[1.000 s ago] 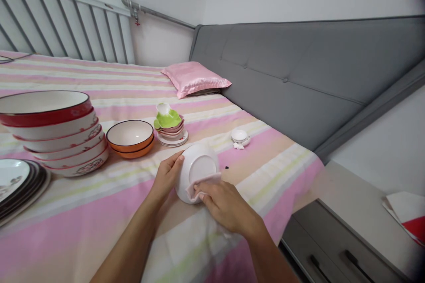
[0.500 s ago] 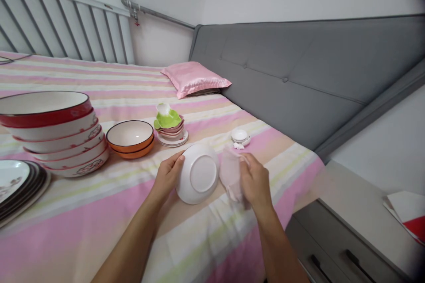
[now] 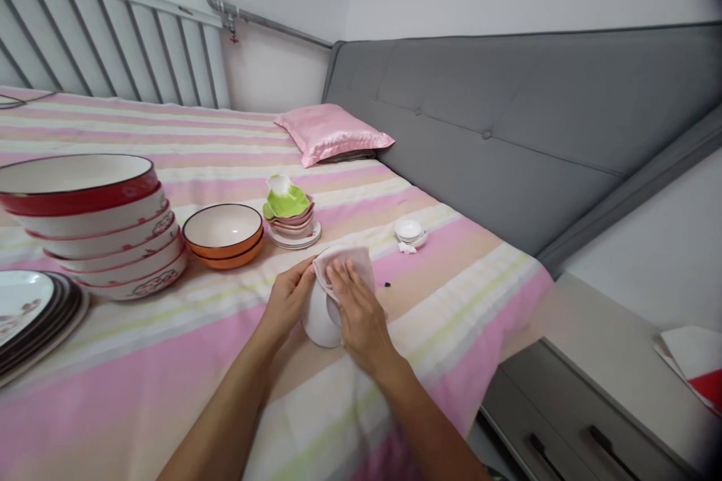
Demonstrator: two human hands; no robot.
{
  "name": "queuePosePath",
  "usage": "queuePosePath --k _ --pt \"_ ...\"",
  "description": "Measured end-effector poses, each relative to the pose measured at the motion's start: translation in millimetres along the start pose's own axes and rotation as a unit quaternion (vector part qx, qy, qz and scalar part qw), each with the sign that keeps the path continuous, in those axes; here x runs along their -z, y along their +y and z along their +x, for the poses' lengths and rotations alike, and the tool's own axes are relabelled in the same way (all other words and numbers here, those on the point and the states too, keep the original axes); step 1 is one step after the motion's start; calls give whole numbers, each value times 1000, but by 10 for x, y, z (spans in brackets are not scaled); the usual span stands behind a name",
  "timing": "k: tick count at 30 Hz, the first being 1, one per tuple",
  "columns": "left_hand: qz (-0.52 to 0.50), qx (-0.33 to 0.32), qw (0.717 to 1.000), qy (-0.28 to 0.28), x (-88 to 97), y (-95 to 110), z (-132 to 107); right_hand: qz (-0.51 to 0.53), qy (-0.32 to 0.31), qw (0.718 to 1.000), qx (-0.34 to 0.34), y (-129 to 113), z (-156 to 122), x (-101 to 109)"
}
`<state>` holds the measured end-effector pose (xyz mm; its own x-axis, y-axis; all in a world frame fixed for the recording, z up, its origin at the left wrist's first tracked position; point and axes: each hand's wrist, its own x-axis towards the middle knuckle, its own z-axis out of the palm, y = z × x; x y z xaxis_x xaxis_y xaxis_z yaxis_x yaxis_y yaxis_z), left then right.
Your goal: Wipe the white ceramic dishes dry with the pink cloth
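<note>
A shallow white bowl [image 3: 319, 328] is tilted with its underside and foot ring towards me. My left hand [image 3: 289, 299] grips it by the left rim, the thumb near the top edge. Over the upper right of its base lies a pale pink cloth [image 3: 361, 258]. My right hand [image 3: 359, 314] presses that cloth against the bowl, fingers stretched across it. Cloth and fingers hide much of the foot ring. Beyond the hands stand small white dishes [image 3: 408, 230] with a crumpled white scrap [image 3: 407, 248] beside them.
On the striped bedsheet [image 3: 169, 361] stand a tall bowl stack [image 3: 121, 203], orange bowls [image 3: 222, 246], small dishes under a green leaf-shaped one [image 3: 287, 201], and plates [image 3: 25, 301]. A pink pillow [image 3: 332, 131] lies by the grey headboard [image 3: 508, 98]. A bedside cabinet [image 3: 609, 353] is at right.
My right hand has moved left with the cloth, from beside the bowl onto its underside. A small dark speck now shows on the sheet. My left hand keeps its hold.
</note>
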<state>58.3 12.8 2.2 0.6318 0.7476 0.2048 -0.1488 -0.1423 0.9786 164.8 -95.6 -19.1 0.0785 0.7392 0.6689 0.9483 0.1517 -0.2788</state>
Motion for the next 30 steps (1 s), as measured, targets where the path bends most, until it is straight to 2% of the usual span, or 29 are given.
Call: queuePosePath --k 4,9,14,17,19,25,27,30 --pt "5 -7 1000 -6 -7 0 -2 -20 39 999 13 65 -38 -42" --pt "9 10 1000 0 -14 26 -15 -57 82 995 -18 140 -92 -138" --pt "18 18 1000 3 -9 33 -16 -91 54 990 -97 199 -151 -132" --pt "23 19 1000 6 -6 18 -14 -122 13 980 -155 175 -158 -69" --pt "25 18 999 6 -6 11 -14 -152 -44 967 -199 109 -129 -5" --pt "29 27 999 15 -17 12 -17 -223 -262 880 -326 -220 78 215" --pt "28 31 999 22 -22 7 -14 -225 -294 864 -341 -301 131 275" --pt "26 31 999 30 -28 -5 -12 -209 -313 856 -353 -372 164 353"
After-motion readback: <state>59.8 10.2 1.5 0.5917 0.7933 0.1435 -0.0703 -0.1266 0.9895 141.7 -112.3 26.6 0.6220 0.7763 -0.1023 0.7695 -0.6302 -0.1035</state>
